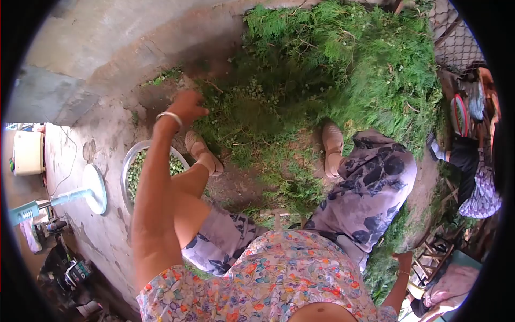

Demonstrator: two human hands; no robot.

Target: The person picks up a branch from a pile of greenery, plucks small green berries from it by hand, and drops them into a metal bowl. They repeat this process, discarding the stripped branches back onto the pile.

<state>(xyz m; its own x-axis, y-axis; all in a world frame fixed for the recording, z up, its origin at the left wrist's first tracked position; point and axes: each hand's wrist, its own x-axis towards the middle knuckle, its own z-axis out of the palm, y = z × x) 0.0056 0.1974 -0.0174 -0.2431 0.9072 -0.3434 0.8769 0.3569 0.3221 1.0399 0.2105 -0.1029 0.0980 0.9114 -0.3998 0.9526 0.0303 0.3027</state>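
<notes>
My left hand (pixel 189 105), with a pale bangle on its wrist, hangs over the ground by the left edge of a heap of cut green branches (pixel 375 70). Its fingers look slightly apart, and nothing shows in them. Below that forearm stands a round metal basin (pixel 124 180) holding many small green cones or berries (pixel 137 170), partly covered by the arm. Out to the side, my right hand (pixel 403 261) is low beside feathery green sprigs (pixel 380 271). Its fingers look curled; whatever they may hold is too small to make out.
A white and teal fan (pixel 95 190) stands at the left, near a cream box-shaped appliance (pixel 28 153). Another person's dark-clothed leg (pixel 464 158) shows at the right. Wire mesh (pixel 456 43) rises behind the heap. Loose sprigs lie between my feet.
</notes>
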